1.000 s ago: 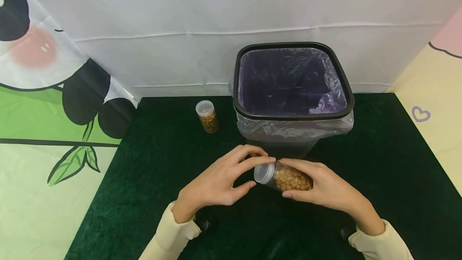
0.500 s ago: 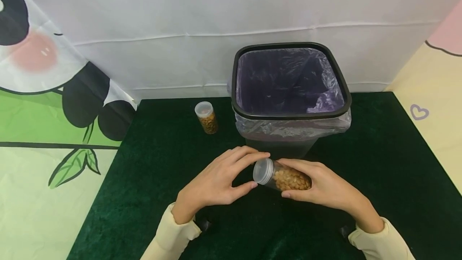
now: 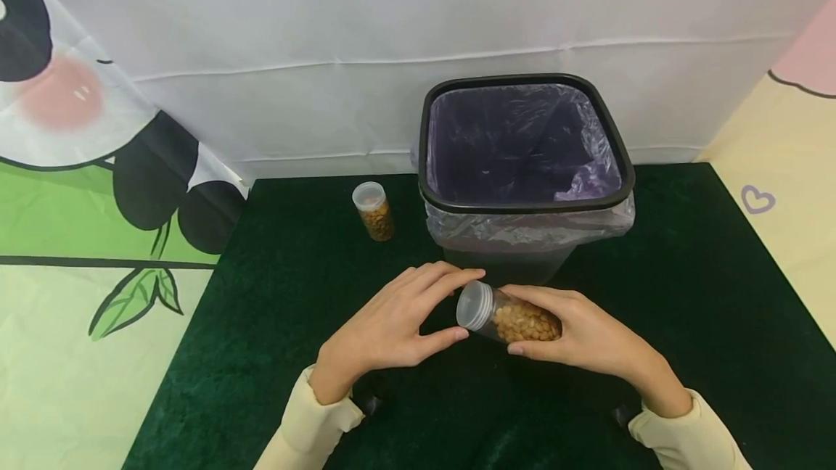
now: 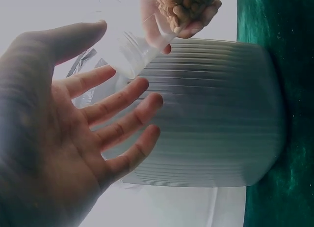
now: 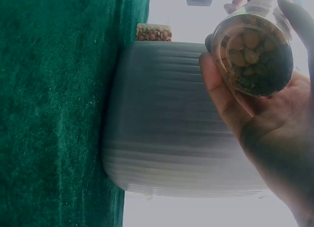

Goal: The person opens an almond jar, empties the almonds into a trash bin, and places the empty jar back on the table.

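My right hand [image 3: 578,328] grips a clear plastic jar [image 3: 521,321] filled with brown, nut-like pieces, holding it tilted with the lid end toward the left. A translucent ribbed screw lid [image 3: 474,306] caps it. My left hand [image 3: 408,321] is spread at the lid, thumb and index finger on either side of it. In the left wrist view, the fingers [image 4: 130,119] are extended and parted, with the palm facing the jar. Seen from the right wrist, the jar's round base [image 5: 252,55] faces the camera, fingers and thumb wrapped round its side.
A bin [image 3: 532,209] with a black rim and purple liner stands behind the hands. Left of it, a second lidded jar [image 3: 374,212] of brown pieces stands upright on the dark green tablecloth [image 3: 294,260]. A white curtain [image 3: 294,107] closes off the back.
The left index finger has lifted off the lid, and the gap between the left fingers and the lid has widened. The jar stays in the right hand, almost unmoved.
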The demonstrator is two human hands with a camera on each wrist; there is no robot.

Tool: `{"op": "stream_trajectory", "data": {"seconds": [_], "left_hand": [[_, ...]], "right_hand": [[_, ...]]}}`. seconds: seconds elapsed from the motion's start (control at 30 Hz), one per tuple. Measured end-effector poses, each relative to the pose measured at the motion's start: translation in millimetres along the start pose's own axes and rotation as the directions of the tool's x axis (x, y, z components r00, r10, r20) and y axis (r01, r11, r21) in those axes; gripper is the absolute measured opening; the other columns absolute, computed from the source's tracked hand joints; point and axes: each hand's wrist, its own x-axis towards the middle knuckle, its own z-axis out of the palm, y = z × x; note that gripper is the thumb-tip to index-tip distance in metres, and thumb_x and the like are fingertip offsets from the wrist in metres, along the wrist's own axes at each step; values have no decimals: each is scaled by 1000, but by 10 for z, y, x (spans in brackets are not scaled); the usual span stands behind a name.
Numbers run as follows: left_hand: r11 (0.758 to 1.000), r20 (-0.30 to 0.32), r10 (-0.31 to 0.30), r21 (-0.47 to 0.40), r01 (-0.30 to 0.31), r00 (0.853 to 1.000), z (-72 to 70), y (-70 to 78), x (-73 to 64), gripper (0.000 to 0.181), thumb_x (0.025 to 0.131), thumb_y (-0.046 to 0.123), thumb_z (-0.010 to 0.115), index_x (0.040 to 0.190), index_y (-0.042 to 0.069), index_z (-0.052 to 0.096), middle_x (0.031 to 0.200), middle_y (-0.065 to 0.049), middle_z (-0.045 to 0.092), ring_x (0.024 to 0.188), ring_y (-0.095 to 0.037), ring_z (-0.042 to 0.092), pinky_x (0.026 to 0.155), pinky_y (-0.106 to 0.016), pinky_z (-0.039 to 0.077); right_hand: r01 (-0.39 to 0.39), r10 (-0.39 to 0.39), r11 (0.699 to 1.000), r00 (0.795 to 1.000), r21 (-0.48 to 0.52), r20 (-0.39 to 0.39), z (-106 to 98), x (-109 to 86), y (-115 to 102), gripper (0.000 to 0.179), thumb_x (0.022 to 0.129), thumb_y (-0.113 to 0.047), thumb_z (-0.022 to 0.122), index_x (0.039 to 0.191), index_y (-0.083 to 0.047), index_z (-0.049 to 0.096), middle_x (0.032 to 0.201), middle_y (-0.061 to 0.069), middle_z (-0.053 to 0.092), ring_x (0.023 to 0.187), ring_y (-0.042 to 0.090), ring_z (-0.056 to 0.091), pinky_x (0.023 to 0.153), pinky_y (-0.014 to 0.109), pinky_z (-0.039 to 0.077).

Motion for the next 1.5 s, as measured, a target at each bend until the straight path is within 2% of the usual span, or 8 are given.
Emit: {"op": "stream_trajectory", "data": {"seconds": [0.17, 0.37, 0.73, 1.0, 1.23, 1.4, 1.5], "left_hand": [[1000, 12, 22, -16, -22, 1000, -20, 5, 13, 72, 99, 38, 69, 162, 30, 34, 149, 4, 52, 126, -12, 57, 104, -37, 53], [999, 13, 37, -17, -37, 999, -27, 16, 1, 70, 99, 29, 69, 161, 29, 37, 144, 3, 56, 121, -11, 58, 100, -35, 54], [999, 12, 35, -3, -35, 999, -42, -7, 1, 62, 101, 41, 67, 157, 27, 44, 136, 8, 61, 116, -9, 58, 99, -32, 53], [999, 28, -28, -28, 29, 999, -69, -23, -5, 62, 98, 45, 71, 153, 27, 50, 130, 12, 64, 114, -5, 58, 102, -34, 53], [999, 14, -50, -13, 50, 999, -61, -35, -19, 58, 99, 53, 67, 148, 26, 55, 130, 10, 65, 112, -7, 59, 101, -34, 53], [998, 12, -56, -4, 56, 998, -29, -25, -16, 68, 98, 56, 66, 156, 27, 46, 142, 8, 58, 121, -9, 57, 106, -36, 52], [1000, 12, -29, -13, 29, 1000, -23, -7, -19, 73, 98, 53, 68, 160, 28, 39, 149, 5, 53, 128, -11, 56, 109, -38, 51]], "right_hand": [[-10, 10, 1000, 1000, 7, 10, -7, 23, -8, 66, 91, -42, 81, 149, -25, 55, 134, 0, 69, 101, 5, 65, 82, 26, 59], [-30, 30, 1000, 999, 6, 24, -1, 20, -21, 66, 91, -44, 81, 149, -25, 55, 134, 1, 69, 101, 5, 65, 82, 26, 58], [-23, 23, 1000, 1000, -8, 19, -5, 14, -22, 67, 91, -43, 81, 149, -24, 55, 134, 1, 69, 101, 5, 65, 83, 26, 58], [-58, 57, 998, 998, 18, 41, 2, 50, -10, 69, 90, -47, 81, 150, -28, 53, 136, 0, 68, 102, 6, 65, 83, 27, 58], [-54, 53, 999, 998, 7, 34, 22, 61, 0, 70, 88, -48, 82, 150, -29, 54, 137, -2, 67, 102, 5, 65, 84, 27, 59], [-48, 48, 999, 998, -3, 35, 21, 36, -4, 69, 89, -48, 81, 150, -26, 55, 136, 1, 68, 102, 5, 66, 83, 27, 58], [-43, 43, 999, 998, -11, 41, 12, 25, -8, 69, 90, -48, 80, 150, -25, 55, 136, 2, 68, 102, 6, 66, 83, 27, 58]]}}
